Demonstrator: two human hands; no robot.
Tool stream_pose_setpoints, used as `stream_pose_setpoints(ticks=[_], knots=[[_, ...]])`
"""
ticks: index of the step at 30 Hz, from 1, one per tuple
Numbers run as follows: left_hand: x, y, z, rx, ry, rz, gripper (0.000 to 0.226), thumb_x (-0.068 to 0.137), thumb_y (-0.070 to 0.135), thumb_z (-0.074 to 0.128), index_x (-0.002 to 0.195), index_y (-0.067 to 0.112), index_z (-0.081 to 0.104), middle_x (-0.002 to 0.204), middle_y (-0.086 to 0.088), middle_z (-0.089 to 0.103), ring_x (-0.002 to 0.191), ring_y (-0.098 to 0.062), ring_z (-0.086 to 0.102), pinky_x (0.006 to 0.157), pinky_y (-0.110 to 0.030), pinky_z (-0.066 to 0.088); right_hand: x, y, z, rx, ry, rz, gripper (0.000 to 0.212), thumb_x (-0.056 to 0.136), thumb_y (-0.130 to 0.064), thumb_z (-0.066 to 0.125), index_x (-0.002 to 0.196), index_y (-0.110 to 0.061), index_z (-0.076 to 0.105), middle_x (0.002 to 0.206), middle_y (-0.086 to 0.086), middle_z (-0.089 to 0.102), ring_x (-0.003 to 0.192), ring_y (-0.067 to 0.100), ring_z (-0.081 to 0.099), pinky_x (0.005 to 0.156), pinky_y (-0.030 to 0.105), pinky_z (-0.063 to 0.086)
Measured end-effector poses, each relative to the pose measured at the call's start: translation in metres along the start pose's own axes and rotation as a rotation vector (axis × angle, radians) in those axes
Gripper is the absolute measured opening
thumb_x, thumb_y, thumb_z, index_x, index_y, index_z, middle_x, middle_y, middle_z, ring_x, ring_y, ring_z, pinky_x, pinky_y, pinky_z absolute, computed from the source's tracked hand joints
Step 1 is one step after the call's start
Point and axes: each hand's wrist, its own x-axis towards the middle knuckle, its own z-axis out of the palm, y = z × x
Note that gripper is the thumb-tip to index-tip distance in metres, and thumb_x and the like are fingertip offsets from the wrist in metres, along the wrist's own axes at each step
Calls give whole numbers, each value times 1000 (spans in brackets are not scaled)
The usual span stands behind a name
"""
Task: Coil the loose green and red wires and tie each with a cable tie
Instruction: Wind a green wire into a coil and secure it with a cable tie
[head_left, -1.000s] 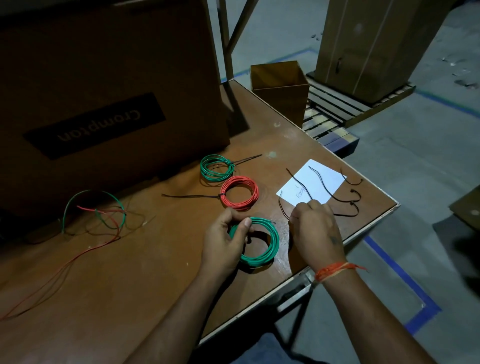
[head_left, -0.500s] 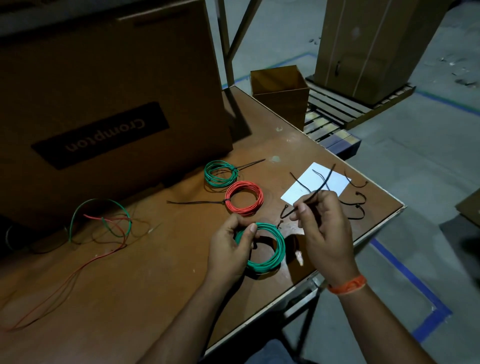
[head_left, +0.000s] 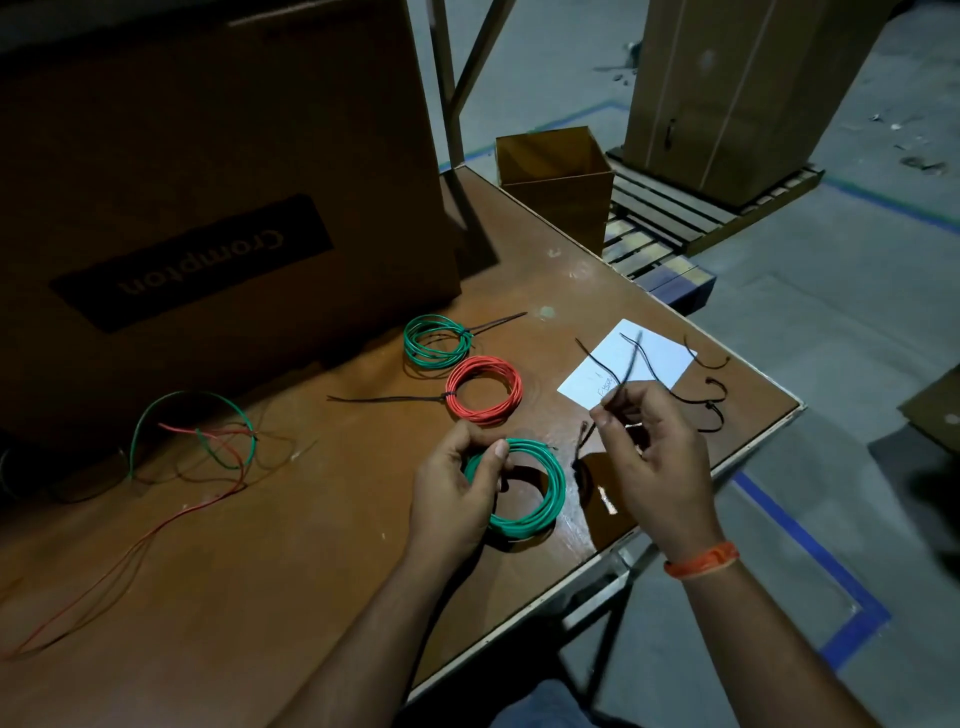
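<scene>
Our left hand (head_left: 457, 488) grips the near green coil (head_left: 524, 499) at its left rim, thumb curled over the top of the strands and the other fingers under them, with the coil against the table (head_left: 291, 561). Our right hand (head_left: 654, 462) hovers just to the right of that coil, above the table's near edge, and pinches a black tie (head_left: 626, 371) between thumb and forefinger; the tie is blurred, and its free end slants up and away from the fingertips over the white paper (head_left: 628, 369) lying just beyond the hand. An orange band (head_left: 701, 560) circles the right wrist. More loose black ties (head_left: 709, 402) lie past the right hand, on and beside the paper, toward the table's far right corner. Just beyond the left hand sits a red coil (head_left: 484, 389), already bound, its tie tail stretching away to the left. Beyond that, a second green coil (head_left: 437, 342) lies bound as well, its tail pointing right. Well to the left of the left hand, loose green and red wires (head_left: 208, 441) sprawl uncoiled across the table, one red strand trailing toward the near left edge. Behind them stands a big carton (head_left: 208, 182) with printing on its side. A small open box (head_left: 553, 182) stands off the table's far edge, well beyond the right hand.
</scene>
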Motion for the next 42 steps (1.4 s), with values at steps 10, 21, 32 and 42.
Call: stream_pose_setpoints(ticks=[10,21,32,42], knots=[[-1,-2,-1,-33,17,0,13,99,17,65,87,24,65,77,-9,67,70,-26,62,70,-54,53,13,18,5,-299,-188,-216,18,84,-1,72,92,-17,69,94,-6,59,84,-3,55,72,10,48],[0,-2,-3,-118,3,-10,13,98,16,65,87,23,65,75,-21,62,65,-20,57,62,-45,49,44,4,6,-393,-87,-78,19,89,-11,67,106,-17,73,98,0,68,81,8,61,73,20,52],[-1,-3,-4,-212,-4,-44,16,99,10,63,87,21,65,74,-7,64,64,-18,51,61,-38,45,92,-32,56,-984,-798,37,36,102,-9,49,137,-11,58,138,16,54,129,33,51,104,36,45],[-1,-3,-5,-241,-21,-48,11,99,8,63,90,13,64,74,-5,65,63,-17,52,60,-36,45,75,-6,28,-365,116,-184,10,99,-10,51,105,-7,59,103,6,53,88,12,49,74,5,39]])
